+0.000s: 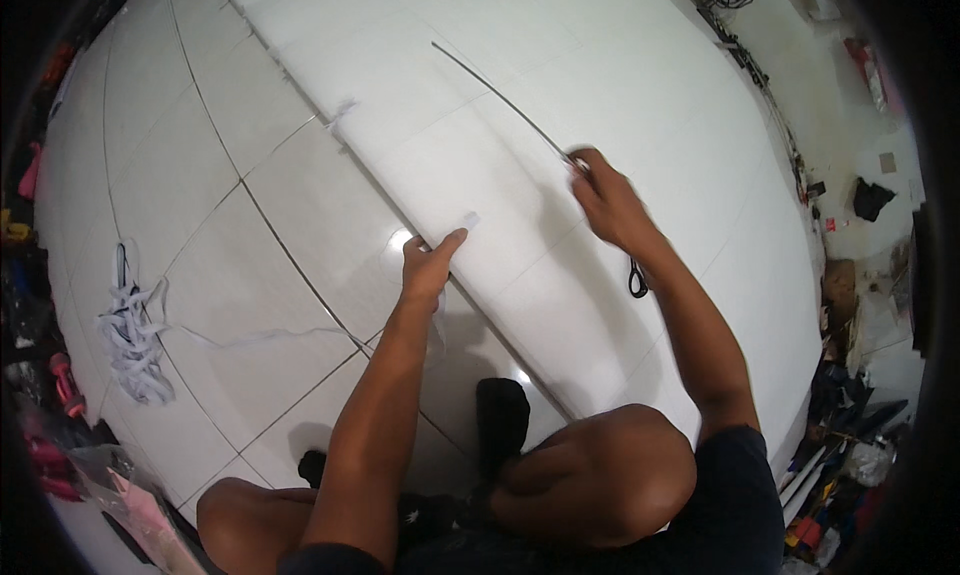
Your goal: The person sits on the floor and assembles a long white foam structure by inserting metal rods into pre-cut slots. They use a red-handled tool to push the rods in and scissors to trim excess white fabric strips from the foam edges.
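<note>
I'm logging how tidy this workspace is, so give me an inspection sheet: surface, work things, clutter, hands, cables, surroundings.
Surface: pale tiled floor, with a large white sheet across the middle and right.
Work things: thin metal rod; white strap heaped on the tiles, one strand trailing toward the left forearm.
Clutter: mixed items along both sides, including a clear plastic bag at lower left.
Left hand: at the sheet's edge, thumb on top; firmness of grip unclear.
Right hand: closed around the rod, above the sheet; a black loop shows below it.
Cables: nothing seen that is clearly one.
Surroundings: black cloth-like item at right.
</note>
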`<state>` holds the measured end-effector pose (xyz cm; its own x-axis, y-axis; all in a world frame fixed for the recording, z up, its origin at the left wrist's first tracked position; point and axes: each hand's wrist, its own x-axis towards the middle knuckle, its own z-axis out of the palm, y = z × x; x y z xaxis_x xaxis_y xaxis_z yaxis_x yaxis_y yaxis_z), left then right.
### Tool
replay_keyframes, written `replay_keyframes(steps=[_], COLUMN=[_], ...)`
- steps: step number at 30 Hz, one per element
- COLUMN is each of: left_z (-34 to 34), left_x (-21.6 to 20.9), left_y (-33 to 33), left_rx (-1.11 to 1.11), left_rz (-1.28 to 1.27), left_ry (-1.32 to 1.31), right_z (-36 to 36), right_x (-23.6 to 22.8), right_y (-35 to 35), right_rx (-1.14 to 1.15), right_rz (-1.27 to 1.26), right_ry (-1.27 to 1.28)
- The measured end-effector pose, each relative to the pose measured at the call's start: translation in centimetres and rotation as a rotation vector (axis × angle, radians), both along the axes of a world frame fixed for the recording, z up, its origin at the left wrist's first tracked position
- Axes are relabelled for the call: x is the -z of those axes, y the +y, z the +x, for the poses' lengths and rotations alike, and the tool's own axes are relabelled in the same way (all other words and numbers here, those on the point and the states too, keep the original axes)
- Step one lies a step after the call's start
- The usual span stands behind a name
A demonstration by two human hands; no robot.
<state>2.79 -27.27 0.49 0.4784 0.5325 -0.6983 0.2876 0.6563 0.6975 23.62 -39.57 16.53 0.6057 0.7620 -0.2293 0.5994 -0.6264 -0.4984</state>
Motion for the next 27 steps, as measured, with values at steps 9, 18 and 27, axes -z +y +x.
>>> replay_keyframes(steps=[9, 18, 27], left_z=[0.0, 0.6, 0.4], left_x=[-0.7, 1.8, 2.5], left_y=[-0.2, -0.2, 0.3], left_rx=[-0.110, -0.077, -0.010], left_rz=[0.054, 0.057, 0.032], left_ry=[-0.074, -0.032, -0.030], right_z=[-7.9, -9.4, -9.8], right_x=[-14.1, -14.7, -14.9], right_y=[-12.7, -10.8, -8.8], right_rx=[-0.344, -0.417, -0.449], right_rz=[-0.369, -0.338, -0.369], right_ry=[-0.439, -0.511, -0.475])
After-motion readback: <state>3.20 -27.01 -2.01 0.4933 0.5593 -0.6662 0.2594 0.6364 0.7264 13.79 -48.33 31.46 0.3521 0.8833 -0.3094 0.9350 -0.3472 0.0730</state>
